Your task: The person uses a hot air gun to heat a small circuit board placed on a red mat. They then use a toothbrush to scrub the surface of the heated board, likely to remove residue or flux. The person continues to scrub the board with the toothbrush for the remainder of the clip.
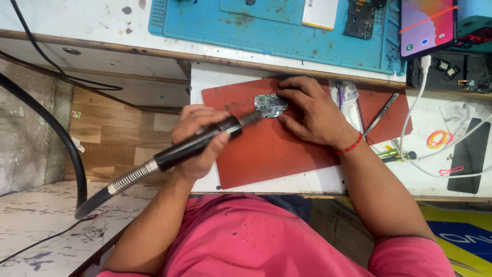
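A white table carries a red work mat, with a blue mat on the raised ledge beyond and a lit smartphone at its right end. The left hand has its grip clenched around a black hot-air handpiece, whose ribbed metal hose trails down to the left; the nozzle tip points at a small green circuit board. The board lies on the red mat's upper middle. The right hand rests flat beside it, grip released, fingertips steadying the board's right edge. Tweezers lie near the mat's right side.
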